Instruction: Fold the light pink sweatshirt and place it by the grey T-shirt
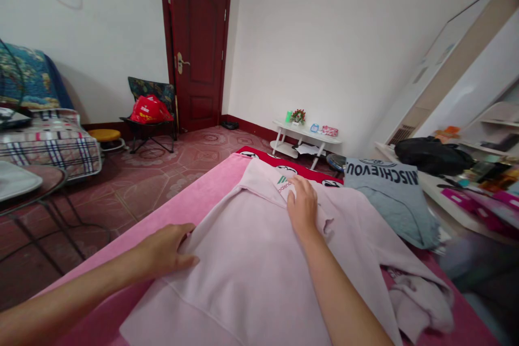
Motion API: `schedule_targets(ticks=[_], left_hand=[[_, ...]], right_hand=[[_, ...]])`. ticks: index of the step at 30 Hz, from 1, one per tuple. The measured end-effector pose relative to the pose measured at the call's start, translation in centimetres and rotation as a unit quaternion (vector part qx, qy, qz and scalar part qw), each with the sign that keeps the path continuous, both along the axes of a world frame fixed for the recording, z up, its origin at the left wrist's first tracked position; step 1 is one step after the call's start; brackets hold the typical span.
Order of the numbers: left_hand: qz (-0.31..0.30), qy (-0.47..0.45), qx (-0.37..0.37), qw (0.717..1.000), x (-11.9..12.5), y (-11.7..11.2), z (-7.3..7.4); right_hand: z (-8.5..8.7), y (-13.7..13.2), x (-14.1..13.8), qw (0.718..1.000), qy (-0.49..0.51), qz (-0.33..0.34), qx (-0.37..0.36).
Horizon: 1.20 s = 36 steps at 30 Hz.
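A pale pink sweatshirt [251,248] lies spread across a pink bed cover [206,184]. Its printed chest, with green and dark marks, is partly hidden under my right hand [302,203], which rests palm down with the fingers slightly bent. At the garment's left side is my left hand [172,248], thumb and fingers apart, touching the edge of the cloth. One sleeve reaches to the right and ends in a bunched, crumpled part [421,305].
A grey folded garment with dark lettering [381,189] lies at the bed's right. Beyond the bed stands a low white table [308,132]. To the left are a round side table [36,189] and a folding chair [152,86] bearing a red bag [150,110].
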<state>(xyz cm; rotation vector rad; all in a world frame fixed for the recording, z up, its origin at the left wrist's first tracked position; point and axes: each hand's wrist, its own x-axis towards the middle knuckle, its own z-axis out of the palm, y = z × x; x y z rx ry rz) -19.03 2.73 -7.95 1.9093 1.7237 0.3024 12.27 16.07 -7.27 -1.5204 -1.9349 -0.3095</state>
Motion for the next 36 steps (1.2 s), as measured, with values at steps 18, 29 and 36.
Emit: schedule_targets(ticks=[18,29,36], left_hand=[[-0.007,-0.103,-0.007,0.995,2.7,-2.7,2.8],[-0.079,-0.164,-0.046,0.982,8.4,-3.5,7.1],[-0.173,-0.186,-0.129,0.959,11.9,-3.4,3.7]], right_hand=[[-1.5,6.2,4.0,0.906,0.410,-0.089,-0.063],[2.7,6.9,7.2,0.628,0.758,0.173,0.019],[1.6,7.1,9.6,0.729,0.682,0.060,-0.019]])
